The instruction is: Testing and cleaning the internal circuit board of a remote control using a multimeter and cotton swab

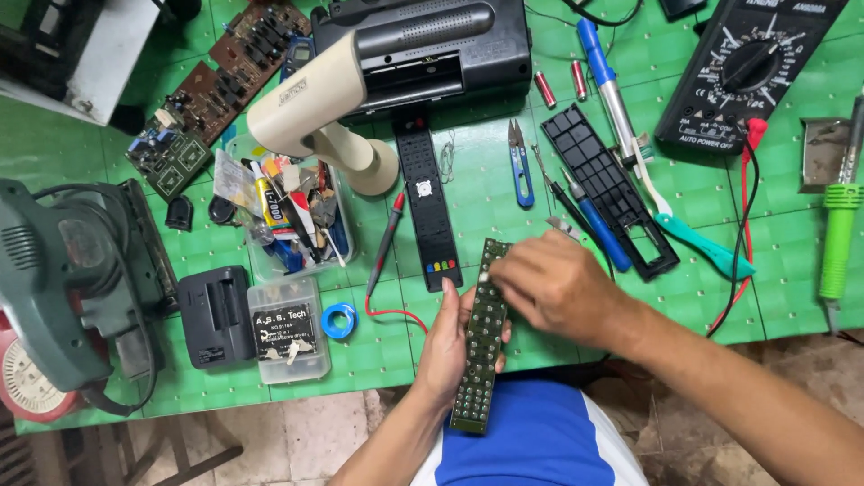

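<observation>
Down near the desk edge, left hand [447,346] wrapped around the lower half of a long green circuit board [480,337] — grip closed on it, thumb along one side, fingers curled behind. Held upright along its length, far end pointing away from the body, near end hanging past the desk [504,193] edge above blue-clad lap. Right hand [553,286] laid over the board's upper part, fingertips pinched down at its left edge; whether anything small sits between them, cannot tell.

Just beyond the grip — black remote front shell [427,209] with coloured buttons, lying lengthwise. Right of it, small blue snips [520,164], then the black remote back shell [607,187], empty grid facing up, with a blue-handled tool [598,229] alongside. Left of the grip, red probe and its wire [385,241], a blue tape roll [339,320], a clear parts box [288,331]. Far right, multimeter [742,67] and green-handled soldering iron [837,238].
</observation>
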